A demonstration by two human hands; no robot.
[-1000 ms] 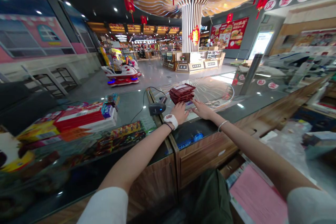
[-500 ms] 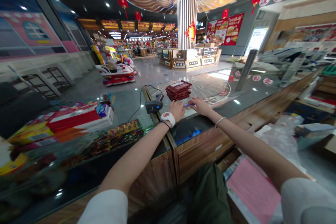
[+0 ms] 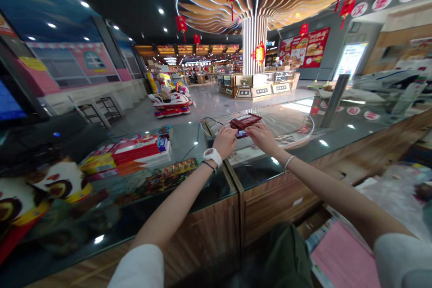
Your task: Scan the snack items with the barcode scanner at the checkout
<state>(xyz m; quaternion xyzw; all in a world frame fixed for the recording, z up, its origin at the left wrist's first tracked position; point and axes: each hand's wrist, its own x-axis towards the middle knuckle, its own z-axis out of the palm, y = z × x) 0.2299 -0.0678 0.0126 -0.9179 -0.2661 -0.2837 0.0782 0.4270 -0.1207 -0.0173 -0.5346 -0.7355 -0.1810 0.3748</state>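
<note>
My left hand (image 3: 225,142), with a white watch on its wrist, is closed at one end of a small purple-and-blue packet (image 3: 241,134). My right hand (image 3: 263,137) pinches the packet's other end, so both hold it over the glass counter. Directly behind the fingers lie dark red flat packets (image 3: 246,120) in a stack, its lower part hidden by my hands. Whether the fingers touch this stack I cannot tell. Part of a black cable (image 3: 213,119) shows beyond my left hand.
Red and yellow boxes (image 3: 135,148) lie on the glass counter (image 3: 182,144) to the left, near panda-faced items (image 3: 60,180). A metal post (image 3: 334,101) rises at the right. Below, an open drawer holds a pink sheet (image 3: 344,256).
The view has tilted up and turned left, shifting everything right and mostly downward. Both hands still hold the small packet, now closer to the red stack. The scanner has gone behind my left hand.
</note>
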